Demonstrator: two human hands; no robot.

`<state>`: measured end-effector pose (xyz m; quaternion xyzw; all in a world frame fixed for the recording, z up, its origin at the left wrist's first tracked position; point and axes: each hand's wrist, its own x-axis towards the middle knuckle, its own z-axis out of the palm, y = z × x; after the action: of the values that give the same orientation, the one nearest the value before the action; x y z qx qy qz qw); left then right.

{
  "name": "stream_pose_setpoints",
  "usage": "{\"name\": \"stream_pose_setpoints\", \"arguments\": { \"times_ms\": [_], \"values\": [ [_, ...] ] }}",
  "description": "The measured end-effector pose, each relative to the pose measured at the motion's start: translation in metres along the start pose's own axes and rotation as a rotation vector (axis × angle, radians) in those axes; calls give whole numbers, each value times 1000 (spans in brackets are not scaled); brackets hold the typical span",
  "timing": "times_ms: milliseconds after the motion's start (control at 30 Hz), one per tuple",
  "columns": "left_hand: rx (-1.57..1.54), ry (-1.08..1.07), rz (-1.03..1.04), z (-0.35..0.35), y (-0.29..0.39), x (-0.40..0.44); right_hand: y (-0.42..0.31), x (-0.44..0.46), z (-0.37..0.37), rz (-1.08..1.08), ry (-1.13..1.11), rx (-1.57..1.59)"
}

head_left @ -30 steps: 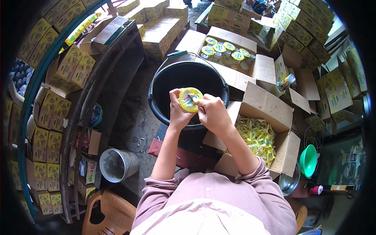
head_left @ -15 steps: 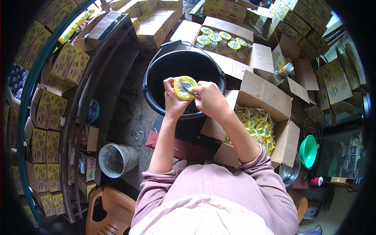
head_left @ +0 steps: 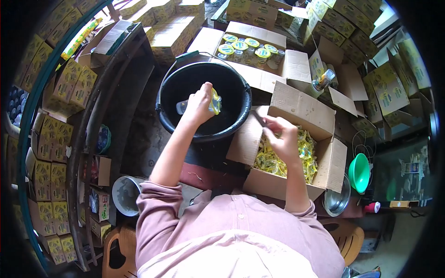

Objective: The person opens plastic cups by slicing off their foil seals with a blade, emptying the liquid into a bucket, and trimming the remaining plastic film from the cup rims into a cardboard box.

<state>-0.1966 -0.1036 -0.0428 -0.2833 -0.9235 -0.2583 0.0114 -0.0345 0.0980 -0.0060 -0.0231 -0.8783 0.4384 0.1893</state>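
Layout about the bucket: carton of cups beyond and right; carton of wrappers nearer, right; shelf left.

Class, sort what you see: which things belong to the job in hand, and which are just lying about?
Seemingly in the job:
- yellow-rimmed cup, in the left hand
- knife-like tool, in the right hand
- black bucket under the cup
- carton of yellow-lidded cups
- box of yellow scraps

Seemingly just lying about:
- green bowl
- grey bucket
- metal bowl
- orange chairs
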Motion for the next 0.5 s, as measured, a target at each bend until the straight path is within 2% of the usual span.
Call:
{"name": "stream_pose_setpoints", "arguments": {
  "times_ms": [67, 133, 167, 200, 233, 267, 300, 333, 367, 400, 467, 500],
  "values": [
    [190, -70, 70, 4, -3, 5, 14, -21, -22, 58, 305, -39],
    [360, -132, 88, 6, -4, 6, 66, -53, -58, 183, 629, 47],
    [434, -165, 84, 10, -6, 9, 105, -74, -85, 35, 857, 48],
    [507, -196, 76, 13, -8, 10, 113, -90, -116, -67, 1039, -90],
    [572, -176, 88, 18, -12, 10, 148, -131, -154, 122, 1143, -211],
    [603, -199, 91, 21, -14, 12, 156, -158, -180, 233, 1277, -359],
    [635, -225, 94, 23, -17, 14, 210, -205, -215, 296, 1393, -497],
    [668, -253, 98, 24, -18, 14, 244, -244, -236, 404, 1475, -398],
    [735, -280, 81, 25, -14, 15, 267, -279, -248, 579, 1502, -178],
    [770, -284, 82, 28, -16, 15, 279, -303, -248, 769, 1462, -109],
    [836, -288, 79, 40, -21, 17, 293, -330, -242, 1120, 1250, -171],
    [862, -316, 67, 37, -18, 17, 294, -334, -237, 1207, 1127, -233]
  ]
}}
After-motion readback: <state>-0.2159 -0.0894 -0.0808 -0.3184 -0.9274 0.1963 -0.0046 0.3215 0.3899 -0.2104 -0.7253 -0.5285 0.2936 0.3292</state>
